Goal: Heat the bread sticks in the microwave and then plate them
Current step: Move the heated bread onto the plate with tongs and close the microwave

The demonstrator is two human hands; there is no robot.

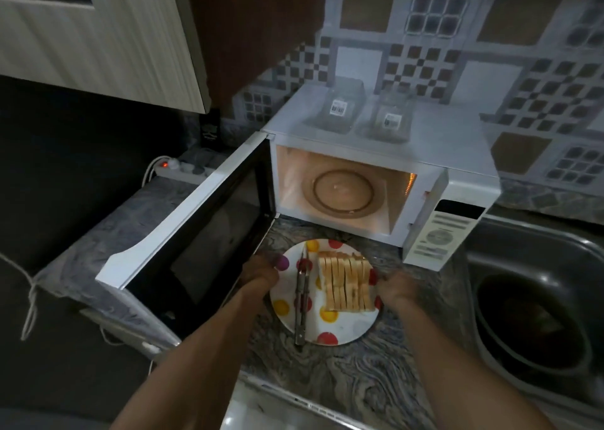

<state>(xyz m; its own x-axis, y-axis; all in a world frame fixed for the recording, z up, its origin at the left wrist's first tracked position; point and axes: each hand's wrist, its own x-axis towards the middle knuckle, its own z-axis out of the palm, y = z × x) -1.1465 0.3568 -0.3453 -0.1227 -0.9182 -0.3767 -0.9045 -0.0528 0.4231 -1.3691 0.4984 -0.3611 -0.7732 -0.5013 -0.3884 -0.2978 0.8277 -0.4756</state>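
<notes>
Door (196, 233) swung wide at left, microwave (457, 181) lit, turntable (343, 192) bare. Left hand (260, 271) closed on plate (340, 330) rim; tongs (301, 298) beside bread sticks (346, 282), plate on tabletop (359, 380). Right hand (395, 287) gripping opposite rim. Loading step, probably; next: level lift into cavity, likely tongs off first.

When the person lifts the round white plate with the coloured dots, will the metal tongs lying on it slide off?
They might. The metal tongs lie loose on the round white dotted plate, which looks smooth, so a tilt would probably send them sliding. Their handle end pokes past the rim, so they may tip off there. The cut bread sticks look light and could shift too.
</notes>
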